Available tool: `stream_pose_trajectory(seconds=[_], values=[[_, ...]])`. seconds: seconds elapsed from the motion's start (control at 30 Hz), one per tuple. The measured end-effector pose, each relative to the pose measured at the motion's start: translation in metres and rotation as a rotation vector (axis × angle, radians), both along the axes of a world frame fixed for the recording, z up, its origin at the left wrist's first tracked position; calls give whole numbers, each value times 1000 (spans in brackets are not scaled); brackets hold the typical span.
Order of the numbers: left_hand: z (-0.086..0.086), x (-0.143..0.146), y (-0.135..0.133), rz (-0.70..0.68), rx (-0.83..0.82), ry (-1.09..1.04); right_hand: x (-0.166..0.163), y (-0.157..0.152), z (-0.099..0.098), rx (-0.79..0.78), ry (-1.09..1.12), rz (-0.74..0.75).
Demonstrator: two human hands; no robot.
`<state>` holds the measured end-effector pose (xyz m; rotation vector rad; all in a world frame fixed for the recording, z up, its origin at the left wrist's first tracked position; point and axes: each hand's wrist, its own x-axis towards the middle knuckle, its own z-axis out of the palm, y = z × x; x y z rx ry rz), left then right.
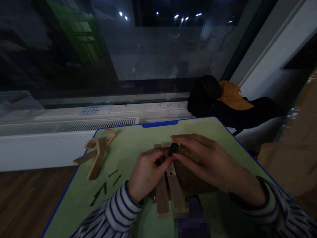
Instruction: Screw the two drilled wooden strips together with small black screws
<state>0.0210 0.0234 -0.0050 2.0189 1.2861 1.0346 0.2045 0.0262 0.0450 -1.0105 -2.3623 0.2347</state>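
My left hand (151, 168) is closed in a pinch on a short black piece with a faceted end (174, 147); its exact kind is too dark to tell. Close on its right, my right hand (205, 158) has its fingers and thumb apart around that end, with the thumb tip near my left thumb. Below both hands lie two pale wooden strips (162, 200), side by side, one with a small dark hole. A brown block-like thing (192, 180) sits under my right hand, partly hidden by it.
At the table's left stands a joined wooden piece with curved parts (97, 158). Several dark screws (105, 187) lie in front of it. The light green table (133, 137) has a blue rim. Beyond are a radiator (49, 145), a window and an orange cap (234, 94) on dark cloth.
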Motion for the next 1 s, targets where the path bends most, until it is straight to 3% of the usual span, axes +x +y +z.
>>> stream_pose_trajectory(seconds=[0.17, 0.3, 0.57, 0.77, 1.0], values=[[-3, 1, -3, 17, -3, 5, 27, -29, -11, 79, 34, -79], [-4, 0, -6, 43, -3, 30, 45, -54, -33, 107, -116, -121], [-9, 0, -8, 71, 10, 31, 43, -84, -78, 25, -267, -131], [-10, 1, -6, 79, 13, 17, 35, -85, -87, 11, -291, -125], [-10, 0, -4, 81, 5, 3, 41, -77, -84, 45, -256, -176]])
